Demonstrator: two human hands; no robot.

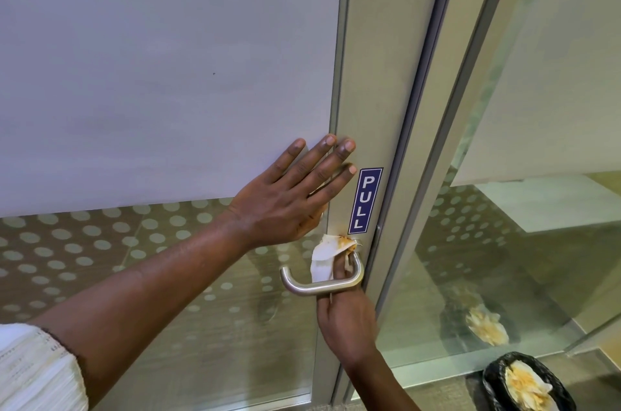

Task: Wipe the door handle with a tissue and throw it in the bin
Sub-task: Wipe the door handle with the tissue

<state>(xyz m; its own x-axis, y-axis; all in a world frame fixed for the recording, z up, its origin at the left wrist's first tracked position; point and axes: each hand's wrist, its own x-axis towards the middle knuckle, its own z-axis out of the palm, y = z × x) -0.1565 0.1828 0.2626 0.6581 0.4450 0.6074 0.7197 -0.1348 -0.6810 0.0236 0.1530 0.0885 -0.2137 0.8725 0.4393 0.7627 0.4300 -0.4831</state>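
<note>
On the door [168, 74] the left hand [282, 202] lies flat, fingers straight and spread. Below them the right hand [346, 316], partly hidden behind the door handle [322, 288], pinches the orange-stained tissue [327, 251]. Beside the left fingertips, a sticker [365, 200] reads "PULL". The frame's edge cuts off the bin [489, 378].

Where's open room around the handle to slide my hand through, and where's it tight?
Free: the dotted glass left of the open end of the door handle, below the left forearm. Crowded: the handle's bend at the frame, where the right hand pinches the tissue under the PULL sign.
</note>
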